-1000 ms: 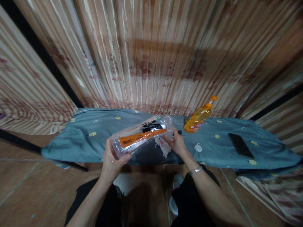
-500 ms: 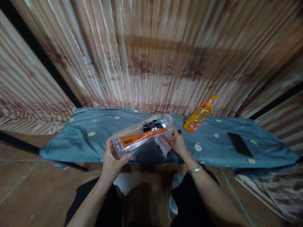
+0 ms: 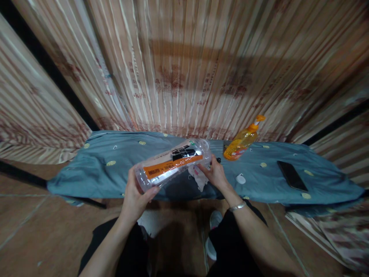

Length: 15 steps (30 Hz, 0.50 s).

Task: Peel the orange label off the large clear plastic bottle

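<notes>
One blue-covered bench (image 3: 95, 165) spanned mid-frame, and at centre the clear bottle (image 3: 173, 163) was already up in hand, tilted, label (image 3: 186, 153) still on! Right of centre stood an orange pump bottle (image 3: 240, 144), well apart. The left hand (image 3: 137, 194) curled round the bottle's base; the right hand (image 3: 215, 173), half closed by the neck, held crumpled tissue (image 3: 199, 179) there. How much the tissue had covered didn't show. Far right, a phone (image 3: 292, 176) lay untouched; lower right of centre, a white cap (image 3: 241, 179) lay loose.
</notes>
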Available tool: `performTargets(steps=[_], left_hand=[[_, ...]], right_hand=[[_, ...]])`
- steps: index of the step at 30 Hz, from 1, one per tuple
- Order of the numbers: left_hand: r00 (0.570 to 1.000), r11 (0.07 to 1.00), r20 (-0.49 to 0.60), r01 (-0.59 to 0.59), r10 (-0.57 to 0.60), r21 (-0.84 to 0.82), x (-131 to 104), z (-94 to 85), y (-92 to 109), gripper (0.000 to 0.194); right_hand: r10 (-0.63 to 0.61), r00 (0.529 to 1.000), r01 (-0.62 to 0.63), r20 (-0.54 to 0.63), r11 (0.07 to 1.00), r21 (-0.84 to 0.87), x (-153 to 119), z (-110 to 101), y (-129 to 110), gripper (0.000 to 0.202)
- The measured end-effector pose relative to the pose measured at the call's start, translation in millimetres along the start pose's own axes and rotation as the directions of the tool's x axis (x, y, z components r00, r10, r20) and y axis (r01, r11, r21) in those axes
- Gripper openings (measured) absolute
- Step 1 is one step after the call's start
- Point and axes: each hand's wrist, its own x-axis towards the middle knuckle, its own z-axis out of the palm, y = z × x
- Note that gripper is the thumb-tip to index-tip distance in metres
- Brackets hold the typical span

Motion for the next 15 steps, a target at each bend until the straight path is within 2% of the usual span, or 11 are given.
performTargets(steps=[4, 10, 15], left_hand=[[0.997, 0.997, -0.033, -0.072, 0.071, -0.011, 1.2, 0.6, -3.2, 0.092], [1.0, 0.993, 0.009, -0.023, 0.025, -0.113, 0.4, 2.3, -0.4, 0.097], [0.998, 0.994, 0.011, 0.056, -0.055, -0.089, -2.3, 3.2, 9.8, 0.106]], right_hand=[[0.001, 1.0, -0.001, -0.001, 1.0, -0.001, -0.6, -0.8, -1.4, 0.059], [-0.009, 1.0, 0.008, 0.006, 1.0, 0.013, -1.2, -2.2, -2.5, 0.06], [-0.004, 1.0, 0.004, 0.015, 1.0, 0.013, -0.6, -2.6, -2.0, 0.061]])
